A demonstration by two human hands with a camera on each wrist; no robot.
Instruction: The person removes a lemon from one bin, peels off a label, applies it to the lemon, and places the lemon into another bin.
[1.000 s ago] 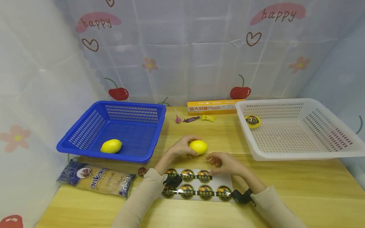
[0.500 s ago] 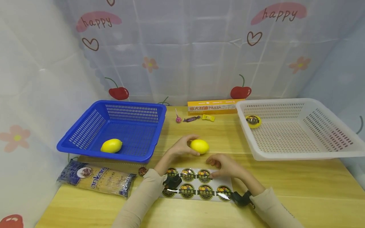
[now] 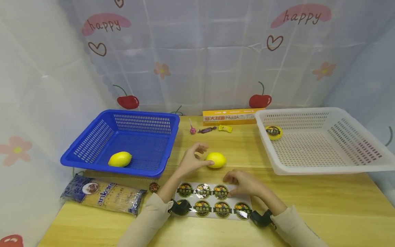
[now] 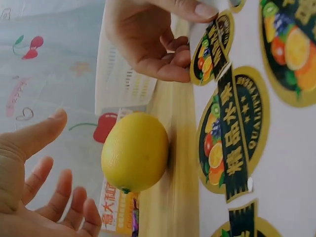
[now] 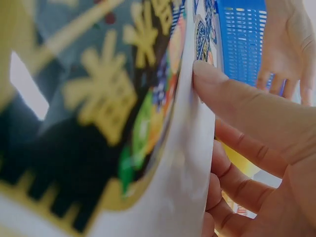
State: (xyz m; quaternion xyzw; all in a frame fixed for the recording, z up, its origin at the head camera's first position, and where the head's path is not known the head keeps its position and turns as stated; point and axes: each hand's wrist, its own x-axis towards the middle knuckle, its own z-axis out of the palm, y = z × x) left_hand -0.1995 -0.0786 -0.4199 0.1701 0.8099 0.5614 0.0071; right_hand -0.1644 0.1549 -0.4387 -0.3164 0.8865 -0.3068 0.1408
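Observation:
A yellow lemon (image 3: 216, 160) lies on the wooden table (image 3: 308, 192) in front of me; the left wrist view shows the lemon (image 4: 134, 151) close up. My left hand (image 3: 197, 156) sits just left of it with fingers spread, and in the left wrist view that left hand (image 4: 74, 163) stands a small gap away from the fruit. Below lies a white sheet of round fruit stickers (image 3: 213, 204). My right hand (image 3: 232, 183) pinches the sheet's far edge. In the right wrist view, the thumb (image 5: 232, 94) presses on top of the lifted sheet edge (image 5: 192, 163) with fingers curled beneath.
A blue basket (image 3: 92, 144) at left holds another lemon (image 3: 119, 159). A white basket (image 3: 339, 137) at right holds a stickered lemon (image 3: 274, 132). A pasta box (image 3: 229, 116), lollipop (image 3: 192, 129) and candies (image 3: 206, 129) lie at the back; a pasta bag (image 3: 103, 193) lies front left.
My left hand has let go of the lemon and opened; the lemon now rests on the table. My right hand has dropped onto the sticker sheet's edge and pinched it.

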